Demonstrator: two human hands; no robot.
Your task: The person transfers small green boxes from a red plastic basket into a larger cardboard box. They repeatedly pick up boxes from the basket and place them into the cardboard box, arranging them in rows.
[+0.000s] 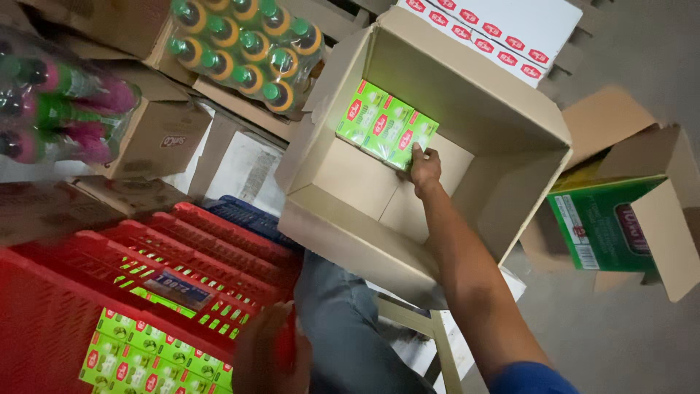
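My right hand [425, 166] is inside the open cardboard box [503, 211], fingers closed on the near end of the green packets [384, 124], which lie in a short row against the box's far inner wall, at its back left corner as I look down. Three packets side by side, touching each other; the one nearest my hand is the one I grip. My left hand [268, 350] is low in view, blurred, resting against the rim of the red plastic crate [146, 255]; I cannot tell whether its fingers are spread or closed on the rim. More green packets [138, 365] of the same kind lie packed in the crate's bottom layer. Beyond the crate, shrink-wrapped bottles with green caps [248, 47] sit on brown cartons. To the right of the box, a smaller open carton holding a green package [605, 226] lies on the floor.
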